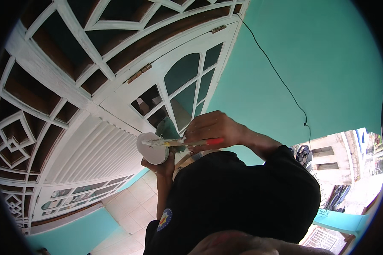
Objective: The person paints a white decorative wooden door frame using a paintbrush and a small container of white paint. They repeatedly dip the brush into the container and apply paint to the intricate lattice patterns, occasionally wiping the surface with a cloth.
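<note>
Two hands work close together in front of a white door (pixel 115 140). The left hand (pixel 159 166) is cupped under a small round white pot (pixel 152 148), gripping it from below, with a crumpled green rag (pixel 168 129) sticking up just behind the pot. The right hand (pixel 212 127) is closed in a pinch on a brush (pixel 187 143) with a red handle; the brush lies across the pot's rim, bristles at the pot, handle end running back under the fingers. Both forearms come out of dark sleeves (pixel 242 195) below. Behind and left of the hands stand the louvred door and white lattice panels; above and right of them is a teal wall (pixel 319 63) with a thin black wire (pixel 281 80) running down it. Below the left hand lies a pale tiled floor (pixel 127 204). A round blue-and-yellow badge (pixel 164 219) sits on the sleeve below the left hand.
</note>
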